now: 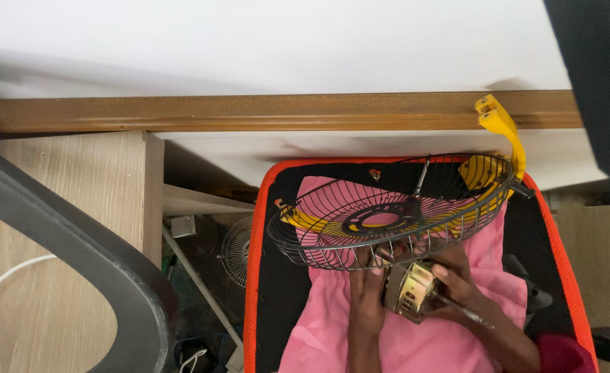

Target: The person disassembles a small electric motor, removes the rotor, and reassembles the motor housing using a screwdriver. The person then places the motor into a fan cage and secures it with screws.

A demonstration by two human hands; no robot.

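L hand: left hand (366,293) comes up from below, fingers (358,262) curled up against the underside rim of the round dark wire fan guard (388,211), pressed onto the wires; seems to steady it.
R hand: right hand (459,282) wraps the brass-coloured metal fan motor (410,290); fingers clamped round its casing, thumb on top.
Motor: sits just under the guard's centre hub, touching or nearly so; can't tell which.
Guard: tilted, open side up, w/ yellow plastic fan frame (498,131) showing through and rising behind it.
Support: all rests over pink cloth (415,345) on a black seat pad w/ orange edging (253,276), prob. as padding.
Bkgd: wooden rail (249,110), pale wood-grain surface (63,207) at left; small grey fan (237,249) on floor below.
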